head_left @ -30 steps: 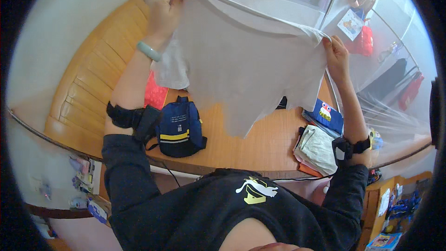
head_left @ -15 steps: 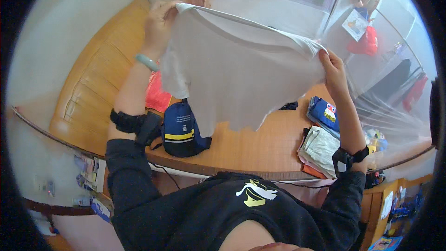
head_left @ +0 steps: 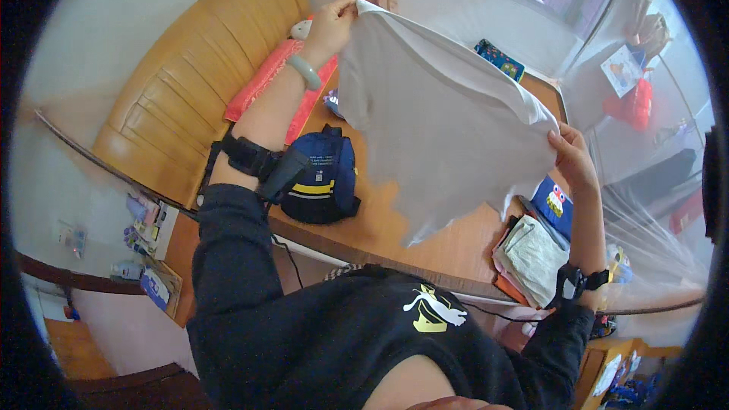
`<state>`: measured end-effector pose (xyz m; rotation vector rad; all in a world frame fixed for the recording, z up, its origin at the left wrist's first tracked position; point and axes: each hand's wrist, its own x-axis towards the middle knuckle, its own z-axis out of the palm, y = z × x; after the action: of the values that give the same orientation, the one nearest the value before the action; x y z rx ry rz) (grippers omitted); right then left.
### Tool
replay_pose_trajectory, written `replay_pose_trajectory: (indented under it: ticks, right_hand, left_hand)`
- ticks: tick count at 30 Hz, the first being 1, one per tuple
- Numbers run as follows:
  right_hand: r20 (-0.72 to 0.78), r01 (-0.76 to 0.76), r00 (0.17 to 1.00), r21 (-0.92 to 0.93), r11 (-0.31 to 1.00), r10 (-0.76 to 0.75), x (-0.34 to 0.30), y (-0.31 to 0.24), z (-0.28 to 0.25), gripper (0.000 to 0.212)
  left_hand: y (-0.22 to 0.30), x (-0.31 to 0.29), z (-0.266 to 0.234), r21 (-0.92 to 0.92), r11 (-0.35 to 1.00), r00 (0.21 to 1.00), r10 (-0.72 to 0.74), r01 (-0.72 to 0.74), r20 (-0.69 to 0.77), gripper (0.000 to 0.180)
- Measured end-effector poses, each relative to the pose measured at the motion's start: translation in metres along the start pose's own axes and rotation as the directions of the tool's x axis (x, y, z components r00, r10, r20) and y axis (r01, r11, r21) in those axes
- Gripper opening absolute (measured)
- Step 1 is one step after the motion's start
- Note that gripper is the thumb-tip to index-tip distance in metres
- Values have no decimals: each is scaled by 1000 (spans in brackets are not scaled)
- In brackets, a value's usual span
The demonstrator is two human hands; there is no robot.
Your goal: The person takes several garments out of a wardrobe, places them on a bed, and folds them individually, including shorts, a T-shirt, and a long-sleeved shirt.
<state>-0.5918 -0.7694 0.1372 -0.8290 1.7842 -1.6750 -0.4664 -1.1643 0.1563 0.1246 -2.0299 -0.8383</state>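
A thin white shirt (head_left: 448,118) hangs spread out in the air over the wooden bed surface, its long upper edge slanting down to the right. My left hand (head_left: 330,30), a pale green bangle at its wrist, pinches the shirt's upper left corner. Lower down, my right hand (head_left: 575,156) grips the other corner between thumb and fingers. Loose, uneven folds dangle at the bottom of the cloth. Behind it, part of the bed is hidden. Close to my right forearm lies a stack of folded clothes (head_left: 529,258), with a dark blue garment (head_left: 552,209) beyond it.
A navy backpack (head_left: 319,182) with a yellow stripe stands below my left forearm. Red cloth (head_left: 262,83) lies along the tan padded headboard (head_left: 194,61). At the far side is a dark patterned pouch (head_left: 500,59). Sheer netting (head_left: 645,205) hangs on the right.
The view has tilted and shifted, so more of the headboard and the far pouch show. Both hands still hold the shirt stretched between them, and its lower folds have swung.
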Motion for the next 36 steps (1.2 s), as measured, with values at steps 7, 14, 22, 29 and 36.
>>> replay_pose_trajectory:
  ticks: [7,14,22,29,36]
  right_hand:
    - [-131,194,937,-575,795,-324,1,-8,-24,16]
    - [-330,183,907,-246,952,-260,-2,-28,3,17]
    - [-324,256,857,-408,877,-401,-13,-39,16,22]
    - [-273,104,947,-232,967,-167,-25,-43,-5,23]
    - [-258,223,841,-635,740,-475,-13,-42,-33,10]
  left_hand:
    - [26,-4,-3,-8,995,976,103,-103,191,18]
    - [56,2,-21,200,943,963,255,-267,86,21]
    - [46,10,-37,206,942,964,262,-265,41,24]
    - [63,0,-33,223,955,979,178,-197,103,29]
    - [63,0,-44,210,969,958,65,-127,278,33]
